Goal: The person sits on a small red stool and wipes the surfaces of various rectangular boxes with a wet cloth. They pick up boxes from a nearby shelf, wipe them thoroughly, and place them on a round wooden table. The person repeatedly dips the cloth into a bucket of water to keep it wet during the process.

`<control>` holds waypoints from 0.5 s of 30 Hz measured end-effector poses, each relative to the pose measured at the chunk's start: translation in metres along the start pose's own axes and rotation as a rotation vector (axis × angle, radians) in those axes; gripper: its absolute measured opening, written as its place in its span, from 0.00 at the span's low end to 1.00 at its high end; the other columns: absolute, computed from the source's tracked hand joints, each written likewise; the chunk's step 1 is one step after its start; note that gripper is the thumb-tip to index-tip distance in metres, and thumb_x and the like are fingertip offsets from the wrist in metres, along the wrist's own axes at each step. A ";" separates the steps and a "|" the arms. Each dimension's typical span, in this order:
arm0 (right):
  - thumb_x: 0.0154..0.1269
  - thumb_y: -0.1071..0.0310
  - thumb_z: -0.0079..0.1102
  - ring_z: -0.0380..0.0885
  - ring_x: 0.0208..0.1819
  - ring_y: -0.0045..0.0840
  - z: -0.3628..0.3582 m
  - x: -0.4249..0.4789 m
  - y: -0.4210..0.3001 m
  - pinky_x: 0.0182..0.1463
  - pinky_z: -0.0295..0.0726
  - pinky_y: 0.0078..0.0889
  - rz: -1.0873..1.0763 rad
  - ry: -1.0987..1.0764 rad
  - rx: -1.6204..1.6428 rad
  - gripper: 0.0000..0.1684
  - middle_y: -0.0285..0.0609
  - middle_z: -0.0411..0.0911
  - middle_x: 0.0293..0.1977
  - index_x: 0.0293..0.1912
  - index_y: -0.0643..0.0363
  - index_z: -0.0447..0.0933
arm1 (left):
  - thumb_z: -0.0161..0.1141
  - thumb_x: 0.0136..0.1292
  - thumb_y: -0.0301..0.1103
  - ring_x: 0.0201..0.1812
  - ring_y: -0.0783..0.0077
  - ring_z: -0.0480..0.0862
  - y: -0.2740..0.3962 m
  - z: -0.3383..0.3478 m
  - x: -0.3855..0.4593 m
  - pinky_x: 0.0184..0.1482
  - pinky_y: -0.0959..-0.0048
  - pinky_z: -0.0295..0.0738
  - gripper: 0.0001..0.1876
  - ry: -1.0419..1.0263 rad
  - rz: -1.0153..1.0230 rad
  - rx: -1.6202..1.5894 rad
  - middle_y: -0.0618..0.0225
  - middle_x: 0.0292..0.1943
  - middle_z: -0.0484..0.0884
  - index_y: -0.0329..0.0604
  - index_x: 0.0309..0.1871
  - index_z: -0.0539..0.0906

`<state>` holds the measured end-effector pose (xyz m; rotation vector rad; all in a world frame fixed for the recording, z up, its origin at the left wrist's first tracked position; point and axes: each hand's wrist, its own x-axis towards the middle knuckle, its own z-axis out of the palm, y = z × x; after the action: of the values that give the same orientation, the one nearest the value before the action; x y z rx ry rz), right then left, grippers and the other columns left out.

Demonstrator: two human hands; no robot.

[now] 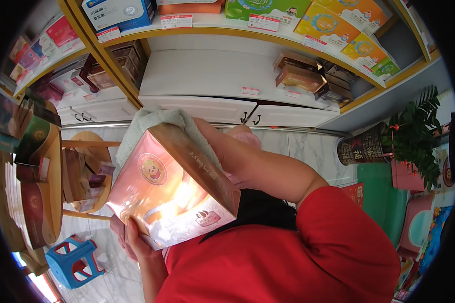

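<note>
A large glossy pink and gold carton (174, 185) with a brown side is held tilted in front of my red shirt. At its lower left corner, my left hand (138, 236) grips it, with the thumb on the front face. A pale green towel (148, 121) lies bunched over the carton's far top edge and down its brown side. My right forearm (254, 163) reaches across to the towel. My right hand is at the towel and pressed to the carton, with its fingers hidden by the cloth. Bright glare covers part of the front face.
White shelves (197, 72) ahead carry several boxes and price tags above cabinet doors (295, 115). Round wooden display shelves (57, 189) with cartons stand at left, near a blue plastic stool (74, 261). On the right are a potted plant (413, 136) and a green surface (381, 200).
</note>
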<state>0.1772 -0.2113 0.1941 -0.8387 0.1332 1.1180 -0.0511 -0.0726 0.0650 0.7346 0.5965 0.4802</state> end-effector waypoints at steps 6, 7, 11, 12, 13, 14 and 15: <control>0.69 0.59 0.47 0.75 0.41 0.17 -0.058 0.049 0.092 0.46 0.75 0.23 0.187 -0.324 -0.351 0.16 0.36 0.78 0.40 0.46 0.60 0.76 | 0.52 0.65 0.53 0.59 0.60 0.71 -0.008 0.009 0.008 0.61 0.58 0.67 0.29 0.119 0.101 -0.032 0.65 0.59 0.70 0.46 0.63 0.65; 0.69 0.59 0.47 0.75 0.41 0.17 -0.064 0.052 0.099 0.46 0.75 0.23 0.184 -0.325 -0.437 0.16 0.36 0.78 0.40 0.46 0.60 0.76 | 0.52 0.65 0.54 0.59 0.60 0.71 -0.005 0.008 0.011 0.62 0.58 0.66 0.29 0.187 0.141 -0.056 0.66 0.59 0.70 0.46 0.63 0.65; 0.69 0.62 0.47 0.75 0.42 0.18 -0.095 0.060 0.112 0.45 0.76 0.24 0.213 -0.353 -0.597 0.15 0.36 0.78 0.41 0.47 0.61 0.76 | 0.52 0.66 0.51 0.56 0.62 0.74 0.025 0.025 0.039 0.57 0.58 0.71 0.27 0.349 0.099 -0.173 0.65 0.56 0.75 0.43 0.61 0.68; 0.69 0.62 0.46 0.75 0.42 0.18 -0.107 0.059 0.106 0.45 0.76 0.22 0.262 -0.401 -0.519 0.16 0.37 0.78 0.42 0.48 0.62 0.75 | 0.56 0.65 0.46 0.51 0.64 0.78 0.023 0.005 0.049 0.50 0.60 0.77 0.24 0.278 0.143 -0.250 0.66 0.51 0.77 0.42 0.58 0.70; 0.70 0.63 0.46 0.75 0.42 0.18 -0.119 0.060 0.100 0.45 0.76 0.21 0.315 -0.447 -0.444 0.17 0.37 0.78 0.43 0.49 0.64 0.75 | 0.54 0.66 0.46 0.37 0.68 0.83 0.031 0.007 0.057 0.28 0.68 0.79 0.21 0.402 0.215 -0.088 0.65 0.44 0.81 0.43 0.56 0.70; 0.70 0.63 0.45 0.76 0.42 0.18 -0.121 0.057 0.095 0.45 0.76 0.20 0.285 -0.324 -0.475 0.18 0.38 0.78 0.43 0.50 0.65 0.75 | 0.55 0.66 0.44 0.33 0.68 0.83 0.035 -0.018 0.060 0.30 0.67 0.80 0.21 0.409 0.157 -0.042 0.62 0.41 0.81 0.40 0.55 0.70; 0.70 0.62 0.45 0.76 0.41 0.18 -0.117 0.053 0.088 0.45 0.76 0.19 0.243 -0.196 -0.515 0.19 0.38 0.78 0.43 0.51 0.65 0.74 | 0.56 0.65 0.42 0.28 0.65 0.83 0.038 -0.037 0.061 0.29 0.66 0.81 0.20 0.434 0.210 -0.124 0.59 0.38 0.81 0.38 0.53 0.70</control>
<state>0.1639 -0.2332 0.0409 -1.1832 -0.2327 1.4871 -0.0374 0.0058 0.0507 0.5789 0.8891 0.8758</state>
